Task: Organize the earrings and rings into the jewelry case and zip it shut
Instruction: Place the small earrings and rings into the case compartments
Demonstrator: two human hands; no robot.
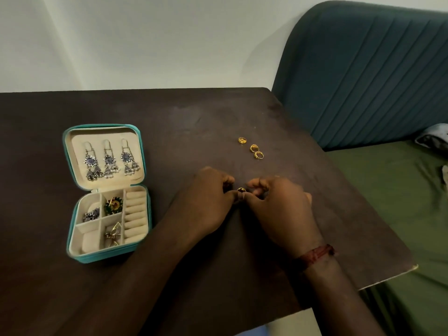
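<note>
A teal jewelry case (72,241) lies open at the left of the dark table (72,299). Three silver dangling earrings (109,161) hang in its lid. Its tray holds a silver piece (92,213), a green flower earring (114,205), gold wire earrings (114,235) and bare ring rolls (135,214). My left hand (208,200) and my right hand (278,207) meet at the table's middle, and together they pinch a small gold ring (241,189) between the fingertips. Three more gold rings (253,148) lie on the table just beyond my hands.
A teal upholstered headboard (363,81) and a bed with a green sheet (388,202) stand right of the table. The table's right edge runs diagonally past my right wrist, which wears a red thread band (315,255). A pale wall lies behind.
</note>
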